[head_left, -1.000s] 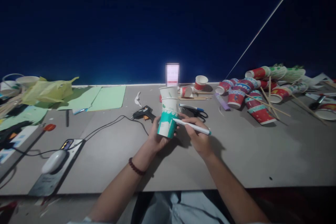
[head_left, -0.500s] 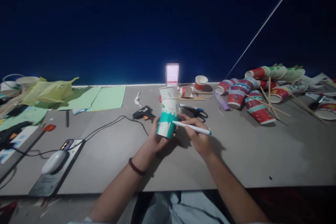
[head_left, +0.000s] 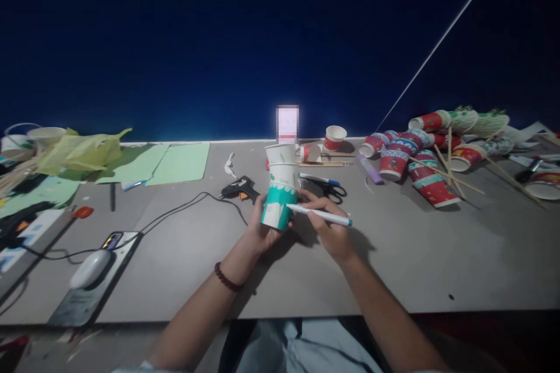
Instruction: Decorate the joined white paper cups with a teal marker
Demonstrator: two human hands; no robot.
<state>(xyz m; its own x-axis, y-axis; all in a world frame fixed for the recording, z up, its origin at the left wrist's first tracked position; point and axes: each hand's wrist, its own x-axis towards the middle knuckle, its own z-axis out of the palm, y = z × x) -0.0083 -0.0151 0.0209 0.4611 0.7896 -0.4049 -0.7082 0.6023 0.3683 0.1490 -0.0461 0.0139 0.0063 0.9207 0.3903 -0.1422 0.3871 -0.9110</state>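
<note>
My left hand (head_left: 261,232) is wrapped round the lower part of a stack of paper cups (head_left: 280,189), held slightly tilted above the table. The lowest cup is coloured teal with a white patch and a scalloped white band; the upper ones are white with small green prints. Between the fingers of my right hand (head_left: 331,232) is a white marker (head_left: 326,215) with a teal end. Its tip is at the right side of the teal area; whether it touches is hard to tell. Behind the cups lie a black glue gun (head_left: 240,188) and black-handled scissors (head_left: 333,189).
Decorated cup stacks (head_left: 394,157) and wooden sticks (head_left: 455,178) lie at the right. A small red cup (head_left: 335,138) stands at the back. To the left are green paper sheets (head_left: 181,163), a yellow bag (head_left: 87,151), a phone (head_left: 76,307), a white case (head_left: 91,268) and a power strip (head_left: 35,245).
The marker tip has shifted very slightly left and down along the teal cup. My left hand and the cups look still.
</note>
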